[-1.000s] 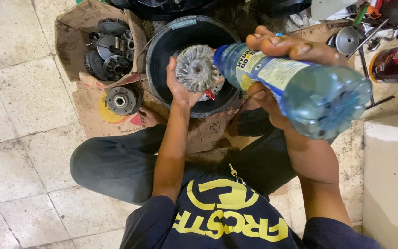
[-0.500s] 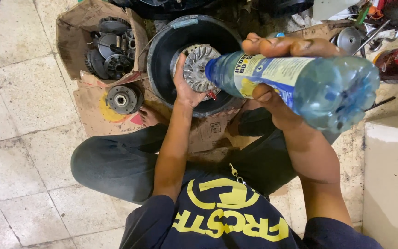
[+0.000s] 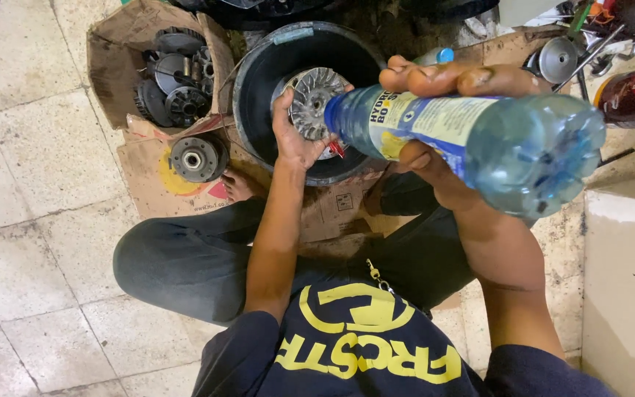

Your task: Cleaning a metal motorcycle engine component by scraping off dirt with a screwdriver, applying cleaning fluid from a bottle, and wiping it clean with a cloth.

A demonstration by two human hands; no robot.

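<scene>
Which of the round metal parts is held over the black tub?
The finned metal disc in the left hand. The other round parts lie apart: one on the flat cardboard, the rest inside the cardboard box.

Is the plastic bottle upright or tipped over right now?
Tipped. The right hand holds the plastic bottle nearly on its side, neck end pointing at the finned metal disc over the black tub.

A pale tiled floor (image 3: 31,191) carries flattened cardboard (image 3: 163,165) — a black basin (image 3: 259,81) and round metal part (image 3: 195,158) sit there.
</scene>
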